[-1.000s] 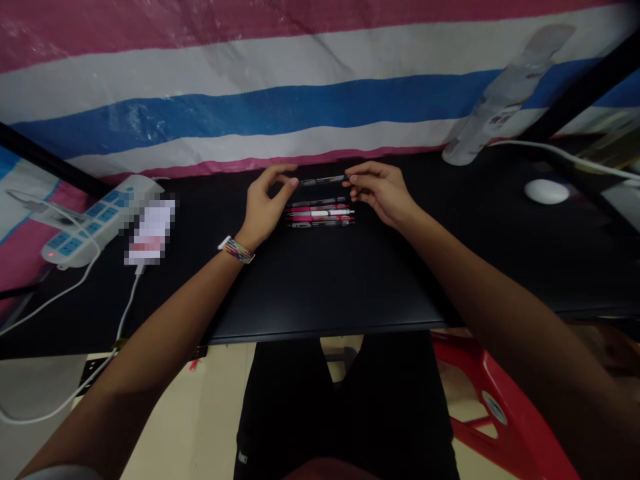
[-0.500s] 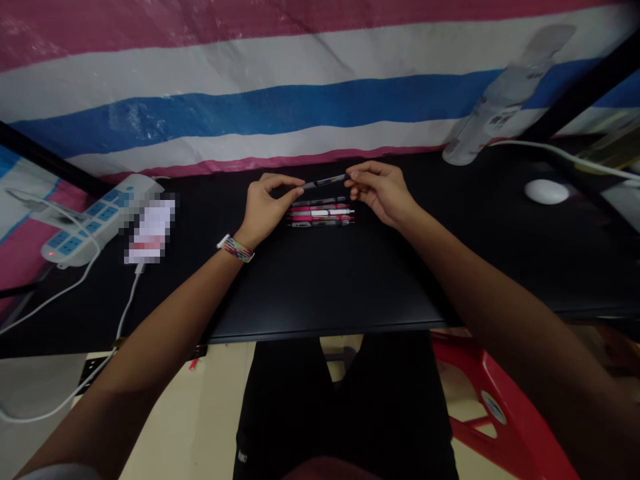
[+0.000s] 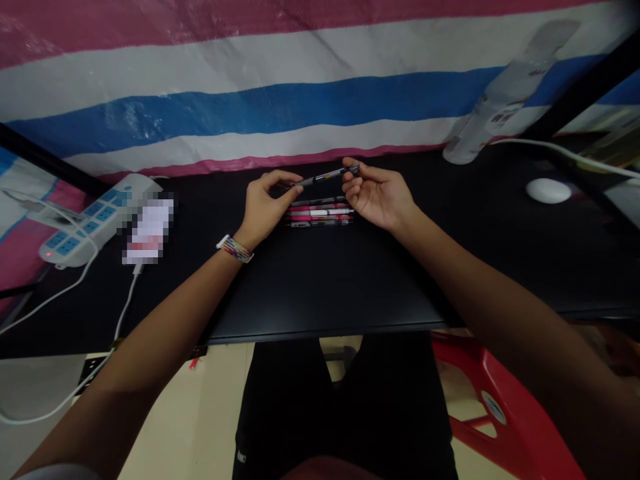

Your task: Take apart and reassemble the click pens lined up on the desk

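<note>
A dark pen point(image 3: 327, 176) is held up between my two hands, its right end a little higher than its left. Thumb and index finger of my left hand point(image 3: 267, 203) pinch its left end. My right hand point(image 3: 377, 190) has its fingers closed around the right end, palm partly turned up. Just below, several pens point(image 3: 320, 213) lie side by side on the black desk point(image 3: 320, 280); pink, white, red and dark barrels show among them. My right fingers hover close to the right ends of these pens.
At left are a white power strip point(image 3: 100, 217), a blurred-out phone-like item point(image 3: 149, 230) and a white cable point(image 3: 131, 300). A clear bottle point(image 3: 493, 110) and a white mouse point(image 3: 549, 191) stand right. Behind hangs a striped sheet point(image 3: 280, 107); a red stool point(image 3: 520, 407) is below.
The pen's right end has risen slightly. My right hand has turned, with its fingertips now higher around that end. My left hand has kept its pinch in nearly the same place.
</note>
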A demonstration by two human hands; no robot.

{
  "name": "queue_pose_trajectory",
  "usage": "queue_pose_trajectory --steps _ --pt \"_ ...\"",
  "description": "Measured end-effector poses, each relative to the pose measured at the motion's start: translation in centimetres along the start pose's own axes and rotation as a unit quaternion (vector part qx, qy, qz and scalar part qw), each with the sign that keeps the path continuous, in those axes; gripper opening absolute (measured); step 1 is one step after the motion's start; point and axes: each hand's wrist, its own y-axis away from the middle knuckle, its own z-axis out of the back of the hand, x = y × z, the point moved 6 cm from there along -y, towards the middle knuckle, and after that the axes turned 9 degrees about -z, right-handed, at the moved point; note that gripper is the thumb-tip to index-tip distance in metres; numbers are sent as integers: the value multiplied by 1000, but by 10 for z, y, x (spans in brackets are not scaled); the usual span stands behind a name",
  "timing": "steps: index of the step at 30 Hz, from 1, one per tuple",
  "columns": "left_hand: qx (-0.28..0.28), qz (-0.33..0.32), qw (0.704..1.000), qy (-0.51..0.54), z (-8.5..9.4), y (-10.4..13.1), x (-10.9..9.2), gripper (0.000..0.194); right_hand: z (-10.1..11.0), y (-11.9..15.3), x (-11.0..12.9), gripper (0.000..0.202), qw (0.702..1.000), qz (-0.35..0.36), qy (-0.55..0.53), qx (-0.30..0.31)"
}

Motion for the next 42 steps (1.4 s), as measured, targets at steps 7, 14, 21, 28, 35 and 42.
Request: queue_pose_trajectory --steps 7,14,21,28,35,42 --pt "19 -34 999 -1 0 0 2 13 -2 -3 -8 20 988 -35 -145 44" --pt "30 -39 998 -26 -1 1 2 18 4 -12 -14 12 976 -44 -209 34" --pt "30 -42 998 -30 0 1 1 25 -1 -5 -8 22 982 -11 -185 40" --pt "33 -44 998 -32 -2 2 0 30 1 -5 -10 13 981 -31 -192 10" --pt "30 -51 998 -35 -2 3 2 21 0 -5 -10 13 973 -36 -224 42" --pt "29 -46 997 -46 -3 2 1 17 1 -6 -12 12 977 -43 -205 28"
